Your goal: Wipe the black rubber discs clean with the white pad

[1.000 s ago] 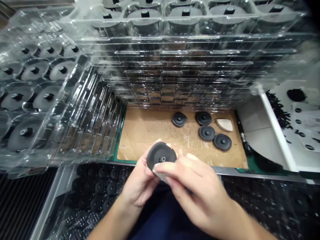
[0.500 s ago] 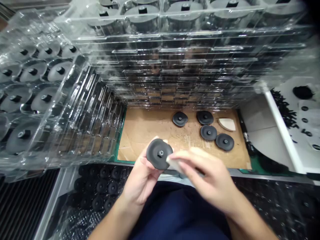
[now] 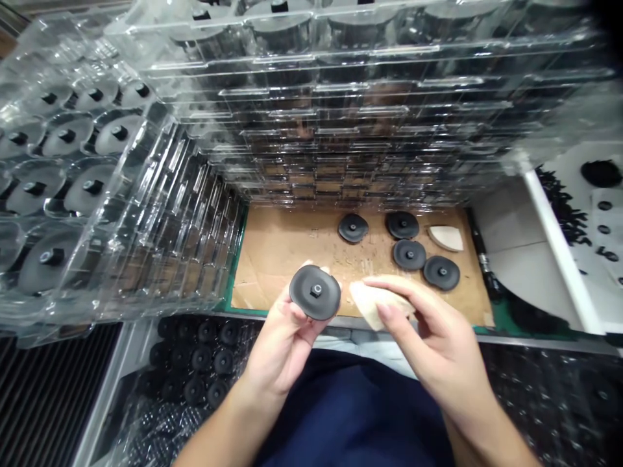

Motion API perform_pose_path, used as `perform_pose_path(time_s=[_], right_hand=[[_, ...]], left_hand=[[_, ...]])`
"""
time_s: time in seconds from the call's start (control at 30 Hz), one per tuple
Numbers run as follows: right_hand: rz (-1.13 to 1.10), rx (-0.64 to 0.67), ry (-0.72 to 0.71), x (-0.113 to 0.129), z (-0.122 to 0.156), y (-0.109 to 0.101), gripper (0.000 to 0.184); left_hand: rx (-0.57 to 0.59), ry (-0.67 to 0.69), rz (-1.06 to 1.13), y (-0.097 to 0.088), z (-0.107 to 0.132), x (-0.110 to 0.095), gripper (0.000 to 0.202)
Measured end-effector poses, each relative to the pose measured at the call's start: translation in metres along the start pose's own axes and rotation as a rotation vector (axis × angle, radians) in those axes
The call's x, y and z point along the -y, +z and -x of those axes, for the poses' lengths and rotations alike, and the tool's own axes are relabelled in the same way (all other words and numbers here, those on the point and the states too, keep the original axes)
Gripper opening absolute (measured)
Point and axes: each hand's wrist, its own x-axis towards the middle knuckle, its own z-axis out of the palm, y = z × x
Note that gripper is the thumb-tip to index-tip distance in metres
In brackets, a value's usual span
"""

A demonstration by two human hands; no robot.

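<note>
My left hand [image 3: 282,340] grips a black round disc [image 3: 315,293] with a small metal hub at its centre, held up over the front edge of a brown cardboard sheet [image 3: 287,253]. Just to the right of the disc, my right hand [image 3: 428,337] pinches a pale wedge-shaped pad [image 3: 372,302] between thumb and fingers. The pad sits close beside the disc and is not touching it. Several more black discs [image 3: 409,254] lie on the cardboard farther back, with a second pale wedge [image 3: 445,238] next to them.
Tall stacks of clear plastic trays [image 3: 341,104] holding grey discs wall off the back and left [image 3: 73,181]. A bin of black discs [image 3: 195,370] lies below at the left. White trays with small black parts [image 3: 584,220] stand at the right.
My right hand has drawn the pale pad off the disc's face to the right. The left hand has lifted the disc slightly, its face now fully exposed.
</note>
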Motion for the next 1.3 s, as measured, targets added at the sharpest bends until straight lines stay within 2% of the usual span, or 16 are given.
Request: perform_pose_path(time_s=[0.1, 0.2, 0.23, 0.37, 0.43, 0.53, 0.63, 0.7, 0.8, 0.9, 0.97, 1.03, 1.1, 1.17, 1.23, 1.3], right_hand=[[-0.043, 0.087, -0.274, 0.024, -0.012, -0.002, 0.021], [-0.058, 0.27, -0.264, 0.031, -0.019, 0.0, 0.021], [-0.052, 0.289, -0.249, 0.031, -0.02, 0.001, 0.02], [-0.051, 0.136, -0.349, 0.026, -0.02, 0.006, 0.022], [-0.079, 0.186, -0.319, 0.017, -0.014, 0.004, 0.023], [-0.056, 0.264, -0.143, -0.005, 0.001, -0.004, 0.02], [0.002, 0.131, 0.018, -0.02, 0.013, -0.015, 0.018], [0.007, 0.076, 0.028, -0.015, 0.015, -0.019, 0.018], [-0.006, 0.087, -0.153, 0.008, 0.004, -0.017, 0.023], [-0.002, 0.153, -0.349, 0.017, -0.011, -0.011, 0.023], [0.029, 0.243, -0.289, 0.005, -0.014, -0.009, 0.022], [0.08, 0.291, -0.094, -0.021, -0.007, -0.009, 0.021], [0.126, 0.263, 0.078, -0.05, 0.005, -0.009, 0.022], [0.145, 0.223, 0.168, -0.071, 0.019, -0.008, 0.024], [0.134, 0.216, 0.189, -0.077, 0.027, -0.007, 0.024], [0.118, 0.189, 0.2, -0.068, 0.024, -0.007, 0.024]], left_hand=[[-0.009, 0.013, -0.073, 0.003, 0.002, 0.0, 0.059], [-0.013, 0.021, -0.113, 0.004, 0.003, -0.001, 0.052], [0.005, 0.013, -0.115, 0.004, 0.003, -0.001, 0.05], [0.065, -0.004, -0.106, 0.005, 0.002, 0.0, 0.048], [0.041, 0.006, -0.111, 0.004, 0.001, -0.002, 0.055], [0.042, 0.0, -0.09, 0.004, 0.001, -0.006, 0.056], [0.084, -0.003, -0.051, 0.007, 0.0, -0.007, 0.056], [0.1, -0.015, -0.031, 0.011, 0.0, -0.005, 0.054], [0.092, -0.042, -0.021, 0.013, 0.0, -0.001, 0.042], [0.065, -0.028, -0.06, 0.008, 0.0, -0.001, 0.043], [0.03, -0.014, -0.079, 0.0, -0.002, -0.003, 0.056], [-0.002, -0.013, -0.064, -0.007, -0.005, -0.006, 0.069], [-0.014, -0.013, -0.032, -0.011, -0.007, -0.009, 0.078], [-0.014, -0.014, -0.009, -0.011, -0.009, -0.01, 0.08], [0.001, -0.033, -0.002, -0.009, -0.009, -0.01, 0.077], [0.024, -0.052, -0.006, -0.005, -0.007, -0.009, 0.074]])
